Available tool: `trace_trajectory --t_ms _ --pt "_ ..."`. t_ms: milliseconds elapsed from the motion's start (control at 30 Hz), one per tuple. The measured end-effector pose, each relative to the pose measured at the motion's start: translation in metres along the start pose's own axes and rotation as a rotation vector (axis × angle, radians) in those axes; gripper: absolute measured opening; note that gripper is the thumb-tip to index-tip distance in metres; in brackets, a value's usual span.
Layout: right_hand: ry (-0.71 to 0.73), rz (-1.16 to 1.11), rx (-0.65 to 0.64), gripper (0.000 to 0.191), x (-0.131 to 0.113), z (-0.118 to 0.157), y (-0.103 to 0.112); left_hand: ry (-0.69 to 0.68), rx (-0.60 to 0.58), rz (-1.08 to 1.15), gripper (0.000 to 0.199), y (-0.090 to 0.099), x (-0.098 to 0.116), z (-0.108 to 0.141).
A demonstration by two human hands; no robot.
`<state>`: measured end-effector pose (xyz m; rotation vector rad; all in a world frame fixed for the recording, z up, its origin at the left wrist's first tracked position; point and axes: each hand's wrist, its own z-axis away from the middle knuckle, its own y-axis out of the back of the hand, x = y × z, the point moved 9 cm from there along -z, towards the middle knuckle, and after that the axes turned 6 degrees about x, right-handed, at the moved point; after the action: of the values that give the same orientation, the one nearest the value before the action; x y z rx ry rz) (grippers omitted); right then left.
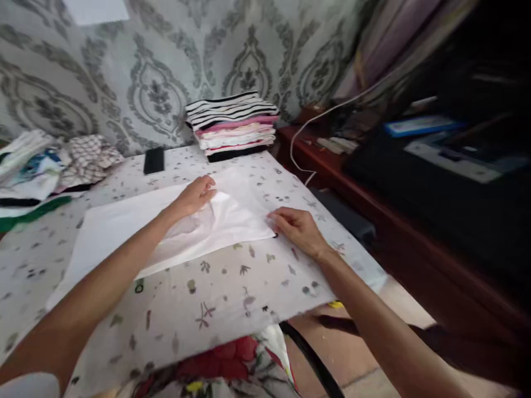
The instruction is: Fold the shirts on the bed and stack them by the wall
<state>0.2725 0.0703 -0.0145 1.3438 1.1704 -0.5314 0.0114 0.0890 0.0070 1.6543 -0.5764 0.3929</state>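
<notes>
A thin white cloth (124, 221) lies spread across the patterned table cover, wrinkled and partly folded around its middle; what sort of garment or linen it is, I cannot tell. My left hand (198, 194) is over the far middle part of it, thumb and fingers drawn together on a raised fold. At the right end, my right hand (297, 228) pinches the near corner of the cloth between thumb and fingertips. A small dark spot shows at that corner, just under the fingers.
A neat stack of folded clothes (234, 127) stands against the wall. Left of it lie a black phone (154, 160) and a loose heap of clothes (58, 166). To the right is a dark red wooden desk (332, 157) with a white cable (291, 143) hanging over it.
</notes>
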Motion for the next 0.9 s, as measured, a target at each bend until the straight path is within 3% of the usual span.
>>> trace_trajectory --t_ms 133,200,267,367,467,633,767,900 --pt "0.124 0.1 -0.047 0.036 -0.028 -0.008 -0.016 0.085 -0.179 0.067 0.035 0.051 -0.035 0.056" --pt "0.225 0.225 -0.115 0.031 -0.046 -0.019 -0.035 0.173 -0.346 0.041 0.036 0.069 -0.059 0.094" --pt "0.309 0.347 -0.153 0.027 -0.06 -0.036 -0.057 0.275 -0.441 -0.043 0.038 0.092 -0.087 0.134" --pt "0.364 0.516 -0.132 0.033 -0.064 -0.066 -0.088 0.393 -0.458 -0.115 0.038 0.125 -0.124 0.186" --pt "0.336 0.678 -0.119 0.039 -0.049 -0.088 -0.114 0.474 -0.431 -0.08 0.04 0.141 -0.147 0.225" --pt "0.31 0.695 -0.002 0.028 -0.029 -0.099 -0.123 0.5 -0.424 -0.035 0.034 0.135 -0.147 0.25" --pt "0.36 0.627 0.036 0.023 -0.029 -0.096 -0.122 0.439 -0.433 -0.056 0.023 0.132 -0.132 0.248" --pt "0.37 0.54 0.07 0.025 -0.033 -0.096 -0.118 0.394 -0.336 0.039 0.028 0.143 -0.127 0.241"
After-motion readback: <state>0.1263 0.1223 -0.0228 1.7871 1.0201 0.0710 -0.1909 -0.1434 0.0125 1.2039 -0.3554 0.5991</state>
